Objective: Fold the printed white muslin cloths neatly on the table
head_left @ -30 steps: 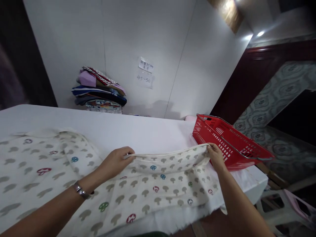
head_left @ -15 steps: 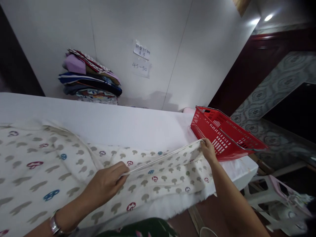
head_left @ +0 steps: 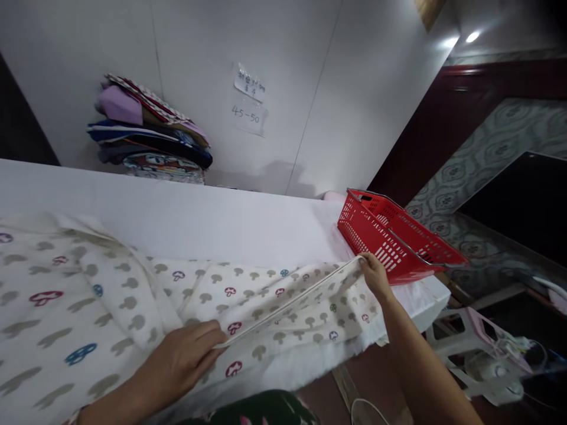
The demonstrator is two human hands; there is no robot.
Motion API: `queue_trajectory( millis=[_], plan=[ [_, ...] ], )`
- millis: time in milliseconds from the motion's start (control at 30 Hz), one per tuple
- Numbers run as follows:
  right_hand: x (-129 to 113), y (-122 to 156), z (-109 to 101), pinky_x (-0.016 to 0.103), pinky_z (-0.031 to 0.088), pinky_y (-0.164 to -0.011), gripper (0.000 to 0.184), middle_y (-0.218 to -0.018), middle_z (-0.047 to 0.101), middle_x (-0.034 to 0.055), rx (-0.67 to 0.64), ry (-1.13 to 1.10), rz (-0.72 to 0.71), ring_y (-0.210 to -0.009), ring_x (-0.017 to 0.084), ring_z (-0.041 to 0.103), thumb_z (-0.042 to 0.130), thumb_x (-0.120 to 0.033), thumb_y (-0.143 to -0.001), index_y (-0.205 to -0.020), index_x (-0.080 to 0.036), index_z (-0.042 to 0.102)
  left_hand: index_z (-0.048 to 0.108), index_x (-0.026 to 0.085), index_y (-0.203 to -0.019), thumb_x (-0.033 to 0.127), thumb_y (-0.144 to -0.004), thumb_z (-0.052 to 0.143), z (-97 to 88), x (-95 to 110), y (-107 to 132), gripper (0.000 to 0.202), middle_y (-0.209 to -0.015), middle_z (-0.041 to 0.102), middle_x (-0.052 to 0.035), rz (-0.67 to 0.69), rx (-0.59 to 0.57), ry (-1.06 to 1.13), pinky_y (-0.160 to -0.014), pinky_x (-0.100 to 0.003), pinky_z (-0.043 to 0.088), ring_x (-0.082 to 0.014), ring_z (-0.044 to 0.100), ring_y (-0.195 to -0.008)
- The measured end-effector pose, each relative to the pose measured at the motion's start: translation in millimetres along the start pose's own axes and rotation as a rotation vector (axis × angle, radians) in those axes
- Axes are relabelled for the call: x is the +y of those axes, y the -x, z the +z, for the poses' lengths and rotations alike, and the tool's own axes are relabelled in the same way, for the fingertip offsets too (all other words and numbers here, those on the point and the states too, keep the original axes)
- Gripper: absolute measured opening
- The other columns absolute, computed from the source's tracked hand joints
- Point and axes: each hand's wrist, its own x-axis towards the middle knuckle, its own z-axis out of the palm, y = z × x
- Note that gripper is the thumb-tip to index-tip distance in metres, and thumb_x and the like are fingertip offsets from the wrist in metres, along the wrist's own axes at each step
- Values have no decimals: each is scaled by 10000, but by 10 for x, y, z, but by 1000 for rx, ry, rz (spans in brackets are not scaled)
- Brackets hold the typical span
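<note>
A white cloth with a mushroom print (head_left: pixel 266 289) lies across the front and left of the white-covered table. My left hand (head_left: pixel 190 357) pinches its edge near the table's front, low in the view. At the right, my right hand (head_left: pixel 374 274) grips a corner of the same edge, just in front of the red basket. Between the two hands the hem runs taut in a slanting line, slightly lifted off the layer beneath. Farther left the cloth is bunched into a raised fold.
A red plastic basket (head_left: pixel 394 242) with metal handles stands at the table's right end. Folded fabrics (head_left: pixel 150 133) are stacked against the wall at the back left. Handwritten paper labels (head_left: pixel 248 100) hang on the wall. A white stool (head_left: pixel 473 348) stands right of the table (head_left: pixel 221 215).
My left hand has moved down and slightly left, drawing its end of the hem toward me. My right hand stays almost in place. The view has shifted a little.
</note>
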Motion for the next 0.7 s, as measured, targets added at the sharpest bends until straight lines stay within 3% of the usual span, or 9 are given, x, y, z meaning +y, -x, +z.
queue_trajectory(
  millis=[200, 467, 600, 700],
  plan=[
    [-237, 15, -176, 276, 396, -617, 327, -704, 584, -4, 44, -134, 24, -652, 153, 503, 645, -469, -646, -809, -188, 603, 575, 261, -886, 302, -891, 415, -146, -69, -90, 165, -789, 629, 26, -154, -83, 113, -557, -193, 417, -118, 600, -651],
    [-738, -22, -592, 309, 400, -703, 333, -770, 596, 12, 313, -134, -107, -723, 157, 519, 681, -430, -604, -837, -199, 626, 593, 254, -1013, 250, -891, 390, -234, -158, -197, 237, -854, 656, -18, -106, 49, -42, -636, -243, 455, -154, 608, -760],
    [-913, -1, -648, 393, 392, -772, 278, -786, 603, 53, 389, -84, -98, -747, 198, 533, 694, -414, -588, -795, -233, 655, 599, 216, -985, 190, -878, 386, -304, -241, -233, 239, -876, 659, -36, -128, 68, -118, -755, -320, 445, -176, 589, -826],
    [-885, -3, -648, 474, 363, -831, 242, -793, 603, 73, 440, -45, -53, -765, 243, 539, 701, -425, -589, -783, -280, 679, 598, 214, -1002, 177, -869, 392, -406, -333, -225, 248, -890, 656, -38, -176, 98, -133, -804, -351, 428, -177, 578, -838]
  ],
)
